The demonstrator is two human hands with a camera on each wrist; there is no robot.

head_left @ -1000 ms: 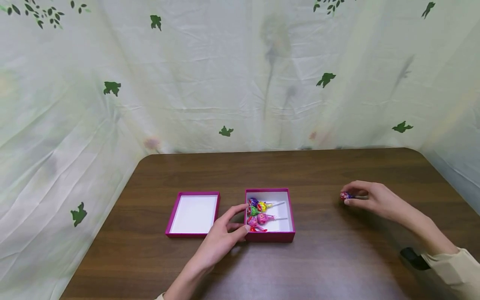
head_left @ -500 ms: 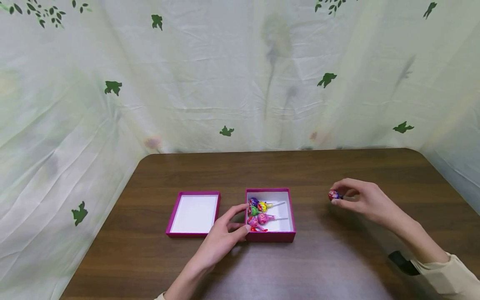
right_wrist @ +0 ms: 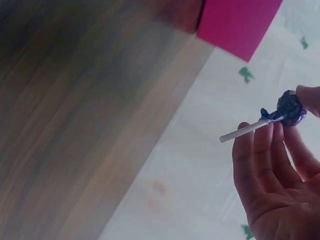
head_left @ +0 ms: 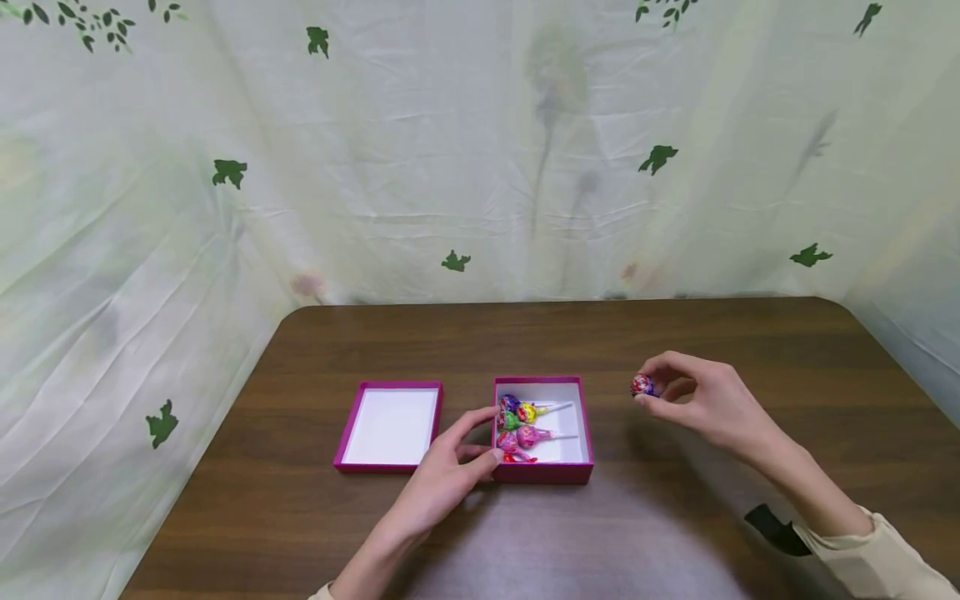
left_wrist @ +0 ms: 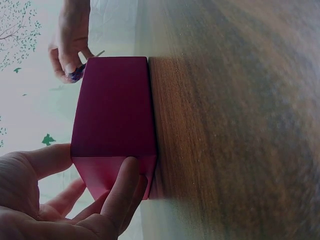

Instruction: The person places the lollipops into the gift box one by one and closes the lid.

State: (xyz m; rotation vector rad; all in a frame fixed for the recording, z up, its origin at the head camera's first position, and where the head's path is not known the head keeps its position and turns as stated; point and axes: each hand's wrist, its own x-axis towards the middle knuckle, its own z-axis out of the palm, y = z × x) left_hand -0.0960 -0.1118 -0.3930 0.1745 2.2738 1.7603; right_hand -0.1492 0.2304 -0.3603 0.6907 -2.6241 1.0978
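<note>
My right hand pinches a lollipop by its red-and-purple wrapped head, above the table to the right of the box. Its white stick shows in the right wrist view. My left hand rests against the left side of a magenta box, thumb near the front corner and index finger farther back at the rim. Inside the box, several wrapped lollipops lie towards the left: a yellow one, a green one, a pink one and others, their heads pointing left.
Left of the box, the magenta lid lies with its white inside facing up. Both stand on a brown wooden table. Behind it hangs a pale curtain printed with green leaves. A black item sits by the right sleeve.
My right hand has carried the lollipop to the left, towards the box, and lifted it a little. The left hand, the box and the lid have stayed in place.
</note>
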